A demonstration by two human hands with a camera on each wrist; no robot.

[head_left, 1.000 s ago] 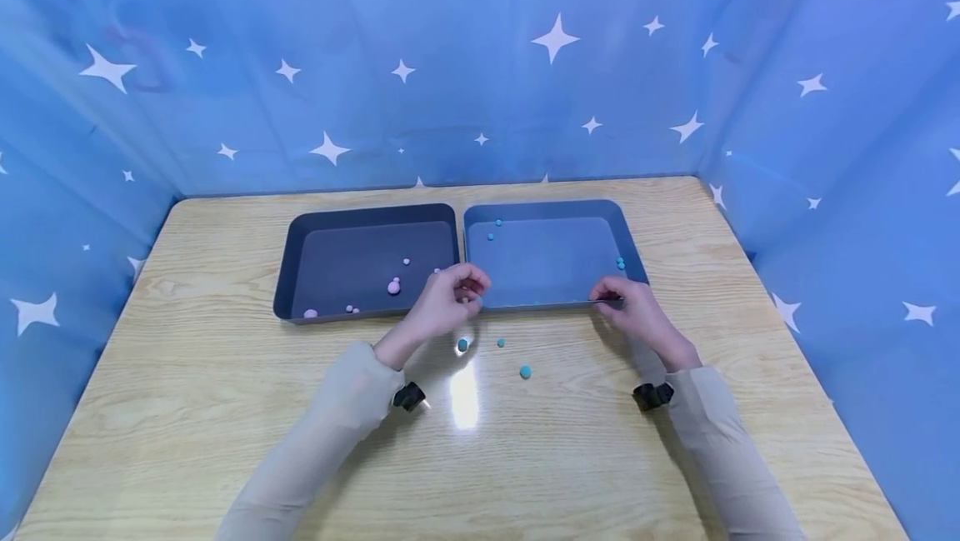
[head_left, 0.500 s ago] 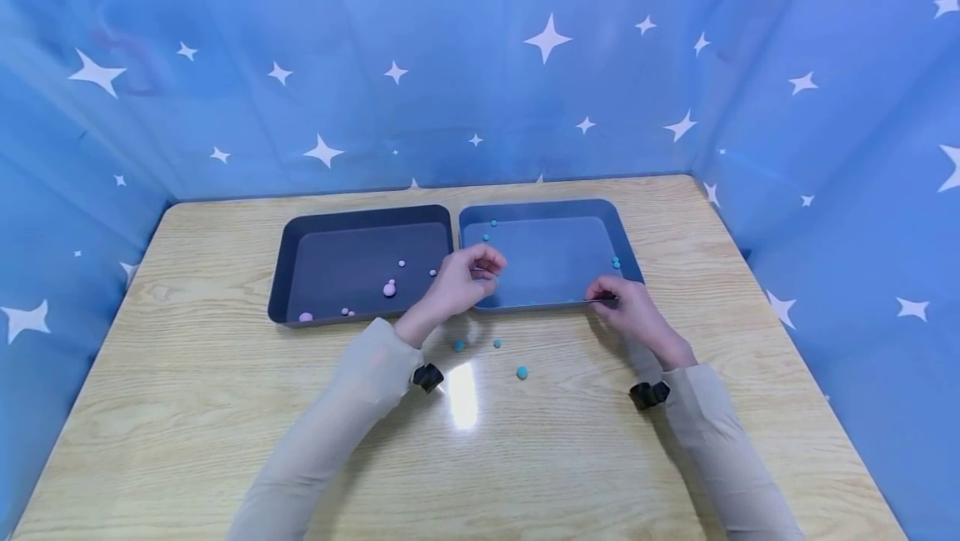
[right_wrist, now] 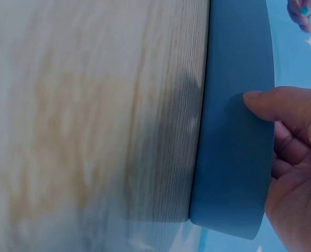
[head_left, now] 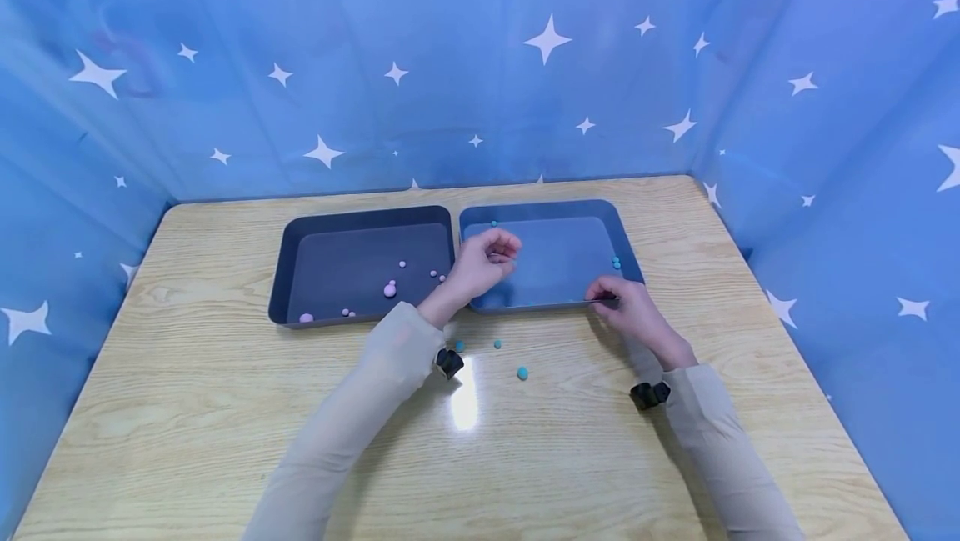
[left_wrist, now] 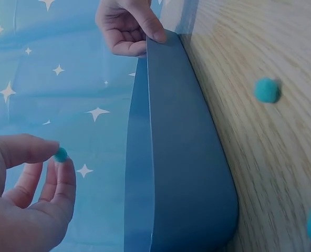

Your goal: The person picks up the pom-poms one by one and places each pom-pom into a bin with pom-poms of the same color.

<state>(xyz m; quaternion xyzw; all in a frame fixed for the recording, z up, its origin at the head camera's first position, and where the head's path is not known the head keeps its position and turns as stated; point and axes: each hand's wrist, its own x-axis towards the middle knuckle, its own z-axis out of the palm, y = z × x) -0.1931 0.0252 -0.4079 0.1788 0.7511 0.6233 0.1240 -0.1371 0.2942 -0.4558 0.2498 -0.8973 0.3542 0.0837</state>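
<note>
My left hand (head_left: 483, 264) is over the left part of the blue tray (head_left: 558, 253). Between its thumb and fingertips it pinches a small teal pom-pom (left_wrist: 60, 155), plain in the left wrist view and hidden in the head view. At the tray's front wall, toward the right corner, my right hand (head_left: 632, 305) grips the rim; its thumb (right_wrist: 260, 103) lies against the outer face in the right wrist view. Inside the tray, two teal pom-poms (head_left: 617, 262) sit near the right wall and another teal pom-pom (head_left: 494, 224) near the back left.
Left of the blue tray stands a dark tray (head_left: 352, 245) with several pink pom-poms (head_left: 390, 291) in it. On the wooden table (head_left: 570, 441), in front of the trays, lie three loose teal pom-poms (head_left: 522, 373). A blue star-patterned curtain (head_left: 450, 107) surrounds the table.
My left hand has moved right and away from me, from the gap between the trays to over the blue tray. My right hand has stayed at the tray's rim.
</note>
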